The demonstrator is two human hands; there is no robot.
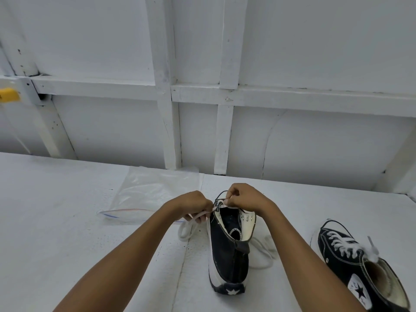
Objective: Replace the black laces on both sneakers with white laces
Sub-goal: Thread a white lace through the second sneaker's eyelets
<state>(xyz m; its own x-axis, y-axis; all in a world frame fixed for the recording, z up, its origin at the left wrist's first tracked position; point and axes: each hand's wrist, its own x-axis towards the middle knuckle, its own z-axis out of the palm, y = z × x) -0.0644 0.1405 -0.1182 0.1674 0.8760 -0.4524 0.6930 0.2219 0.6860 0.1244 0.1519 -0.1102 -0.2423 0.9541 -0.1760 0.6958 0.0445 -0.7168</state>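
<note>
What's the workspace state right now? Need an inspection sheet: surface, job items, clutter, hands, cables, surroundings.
Surface: white table, with a seam running toward the camera.
Job's things: middle sneaker stands upright, heel toward the camera, top eyelets unlaced. Its white lace trails loose on both sides. Right sneaker lies tilted, already laced in white.
Clutter: clear plastic bag lies flat beyond the left hand.
Grippers: left hand and right hand both pinch the white lace at the far end of the middle sneaker's opening.
Cables: nothing seen.
Surroundings: white panelled wall behind the table, small yellow object at its left edge.
</note>
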